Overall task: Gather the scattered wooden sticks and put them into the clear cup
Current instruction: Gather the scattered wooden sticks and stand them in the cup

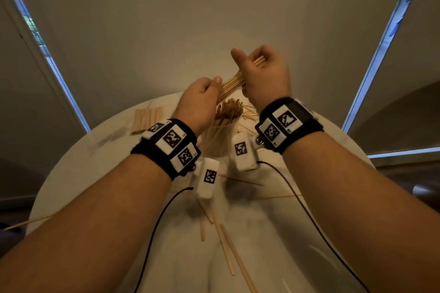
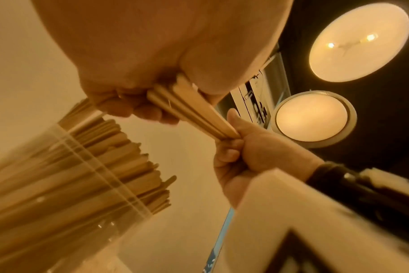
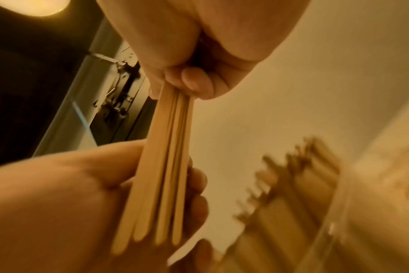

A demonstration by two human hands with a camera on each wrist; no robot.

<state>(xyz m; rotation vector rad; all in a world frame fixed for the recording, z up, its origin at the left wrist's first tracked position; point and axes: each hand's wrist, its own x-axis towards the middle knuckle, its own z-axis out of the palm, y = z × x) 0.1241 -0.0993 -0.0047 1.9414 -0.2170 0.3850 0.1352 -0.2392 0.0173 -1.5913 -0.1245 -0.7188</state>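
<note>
1. Several loose sticks (image 1: pixel 228 252) lie on the near part of the round white table (image 1: pixel 71 173), between the two forearms; one thin one (image 1: pixel 26 222) pokes out past the table's left edge.
2. Both wrists carry black bands with white marker blocks (image 1: pixel 175 139), and a thin black cable (image 1: pixel 154 231) hangs down from each.
3. Past the wrists stands the clear cup (image 1: pixel 215 141), upright on the table and packed with sticks whose tops rise above its rim. In the wrist views it is blurred, so how full it is at the bottom cannot be told.
4. More sticks are scattered on the table just right of the cup (image 1: pixel 248 116), and a flat row of wider ones (image 1: pixel 146 118) lies well to its left.
5. Above the cup, a bundle of sticks (image 1: pixel 232 84) is held in the air, tilted up to the right, with a hand at each end.
6. The left hand (image 1: pixel 202 100) has its fingers (image 2: pixel 138 109) curled tight round the lower end of the bundle.
7. The right hand (image 1: pixel 264 74) is clamped round the upper end, fingers (image 3: pixel 194 81) closed on it and the thumb sticking up.
8. Behind them is a plain pale wall (image 1: pixel 214 7).
</note>
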